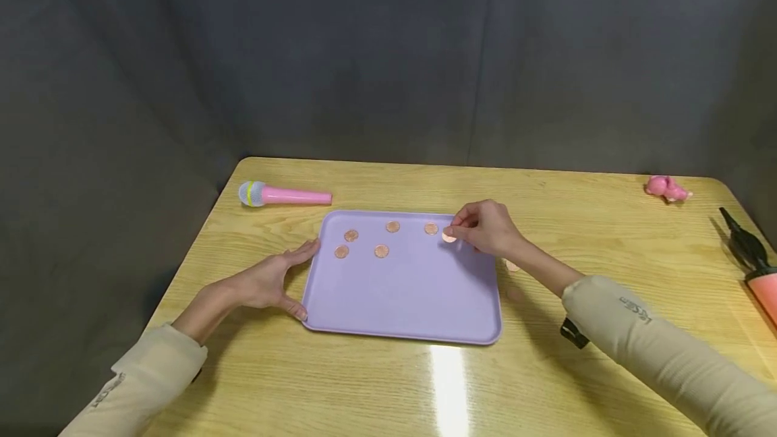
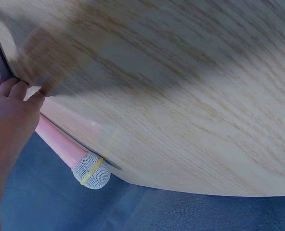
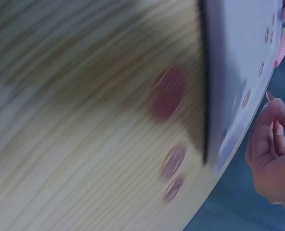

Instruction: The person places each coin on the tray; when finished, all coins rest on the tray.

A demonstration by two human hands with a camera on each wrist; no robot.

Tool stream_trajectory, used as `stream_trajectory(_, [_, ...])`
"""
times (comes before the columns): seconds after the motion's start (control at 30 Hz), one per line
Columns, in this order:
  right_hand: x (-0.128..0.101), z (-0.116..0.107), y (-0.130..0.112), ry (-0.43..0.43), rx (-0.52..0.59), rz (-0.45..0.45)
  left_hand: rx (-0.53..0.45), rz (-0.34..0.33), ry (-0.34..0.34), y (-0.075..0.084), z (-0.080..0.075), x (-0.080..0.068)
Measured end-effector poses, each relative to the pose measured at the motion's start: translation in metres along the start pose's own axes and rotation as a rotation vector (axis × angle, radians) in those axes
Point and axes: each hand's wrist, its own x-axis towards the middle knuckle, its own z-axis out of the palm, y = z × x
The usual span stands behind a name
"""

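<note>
Now right hand pinches coin between fingertips over far right corner of purple tray; five coins beside fingertips. Left hand, fingers straight, steadies tray's left edge.

Counter: pale wood grain, glossy, glare streak near the front edge. Tray: lilac plastic, smooth, matt. Coins: coppery metal, dull sheen. Toy microphone: pink plastic handle, silver mesh head. Backdrop: grey matt cloth.
</note>
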Motion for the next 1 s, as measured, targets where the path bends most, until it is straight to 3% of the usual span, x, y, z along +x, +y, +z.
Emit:
stream_trajectory(0.2, [0.01, 0.025, -0.012, -0.033, -0.021, 0.007, 0.006, 0.014, -0.003, 0.001, -0.002, 0.002])
stream_trajectory(0.43, [0.016, 0.034, -0.014, 0.006, -0.211, -0.026, 0.004, 0.002, -0.003, 0.0, -0.002, 0.001])
stream_trajectory(0.6, [0.016, 0.035, -0.014, -0.013, -0.295, -0.026, 0.006, 0.004, 0.001, -0.001, -0.001, 0.001])
stream_trajectory(0.8, [0.013, 0.036, -0.008, -0.006, -0.303, -0.065, 0.002, 0.008, -0.003, -0.001, -0.001, 0.001])
stream_trajectory(1.0, [0.008, 0.023, -0.004, 0.069, -0.25, -0.089, 0.011, 0.008, 0.001, -0.001, -0.001, 0.0])
